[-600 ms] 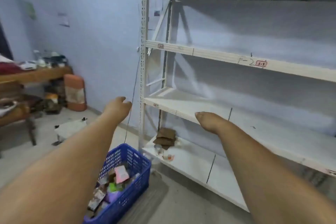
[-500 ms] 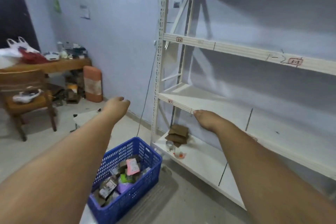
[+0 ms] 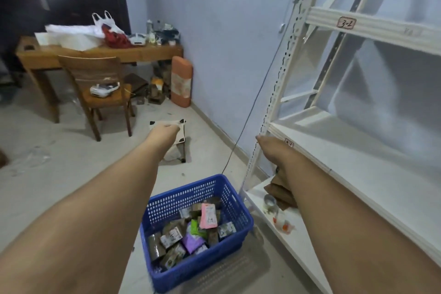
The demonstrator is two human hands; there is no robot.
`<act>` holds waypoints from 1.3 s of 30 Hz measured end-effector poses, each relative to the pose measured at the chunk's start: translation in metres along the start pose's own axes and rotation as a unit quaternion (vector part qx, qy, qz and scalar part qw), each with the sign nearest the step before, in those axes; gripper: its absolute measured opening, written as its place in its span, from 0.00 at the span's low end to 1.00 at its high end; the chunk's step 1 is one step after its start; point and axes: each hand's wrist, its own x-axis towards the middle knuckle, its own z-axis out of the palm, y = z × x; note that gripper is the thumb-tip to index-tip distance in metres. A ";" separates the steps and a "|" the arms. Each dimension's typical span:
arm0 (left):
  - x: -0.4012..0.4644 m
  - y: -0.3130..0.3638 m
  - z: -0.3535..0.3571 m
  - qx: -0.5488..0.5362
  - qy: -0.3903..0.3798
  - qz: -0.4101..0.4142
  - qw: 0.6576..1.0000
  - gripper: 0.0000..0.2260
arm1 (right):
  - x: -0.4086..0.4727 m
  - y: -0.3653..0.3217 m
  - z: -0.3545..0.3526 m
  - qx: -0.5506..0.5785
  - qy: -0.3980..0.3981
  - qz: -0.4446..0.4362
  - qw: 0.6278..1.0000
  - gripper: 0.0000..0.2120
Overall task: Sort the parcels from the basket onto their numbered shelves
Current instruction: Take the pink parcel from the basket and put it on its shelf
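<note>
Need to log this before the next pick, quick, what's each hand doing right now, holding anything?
Left hand: fingers curled under, no parcel visible; open or shut cannot be told.
Right hand: stretched toward the shelf post, nothing visible in it; cannot be told.

Blue basket on grey floor

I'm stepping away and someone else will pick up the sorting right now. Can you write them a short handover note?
Left hand: empty, stretched out over the floor, fingers curled loosely.
Right hand: empty, out by the front edge of the shelf rack, near its corner post.
Blue basket: on the floor beside the rack, full of mixed parcels; a pink parcel lies on top.
Done: a few brown parcels sit on the bottom shelf. The middle shelf and the one labelled 3-2 look bare as far as the view shows.
Left: nearly everything. Pick each parcel, read its number, place it on the matching shelf.
</note>
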 end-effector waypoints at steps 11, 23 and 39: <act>0.112 -0.068 0.080 -0.073 0.028 -0.130 0.988 0.16 | 0.194 0.053 0.070 0.094 -0.135 0.050 0.985 0.24; 0.218 -0.305 0.229 -0.092 0.032 -0.286 0.953 0.11 | 0.352 0.189 0.323 0.184 -0.233 0.209 0.932 0.17; 0.381 -0.660 0.425 -0.154 0.057 -0.400 0.902 0.17 | 0.491 0.383 0.669 0.189 -0.171 0.333 0.908 0.15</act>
